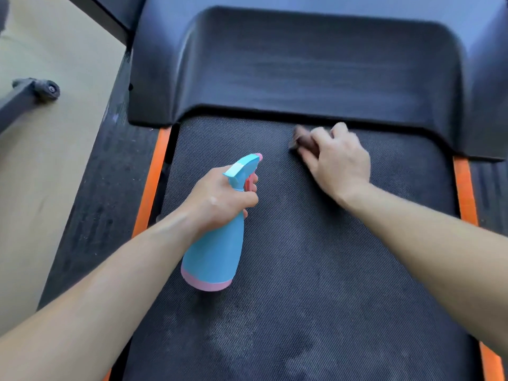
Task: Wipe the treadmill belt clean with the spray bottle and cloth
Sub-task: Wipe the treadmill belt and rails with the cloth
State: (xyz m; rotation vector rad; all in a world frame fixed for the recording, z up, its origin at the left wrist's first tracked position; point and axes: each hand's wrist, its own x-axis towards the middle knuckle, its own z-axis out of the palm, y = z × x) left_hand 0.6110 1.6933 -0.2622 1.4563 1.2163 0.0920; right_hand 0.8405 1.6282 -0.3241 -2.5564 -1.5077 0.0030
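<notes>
On my remote feed | left hand was wrapped round the neck of the blue plastic spray bottle with pink base, held tilted over the textured black treadmill belt | right hand clutched a bunched brown cloth, blurred, against the belt just beside the dark motor cover | risk, I judged: a squeeze with the nozzle aimed that way could wet the hand, and the cloth could snag under the cover's edge.

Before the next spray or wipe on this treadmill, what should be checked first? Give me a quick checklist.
1. Left hand grips spray bottle at the neck: ok.
2. Nozzle points forward over the treadmill belt: ok.
3. Right hand holds cloth against the belt: ok, though blurred.
4. Belt clean: not ok, pale smudges show on the near part.
5. Liquid left in bottle: cannot tell, it is opaque.
</notes>
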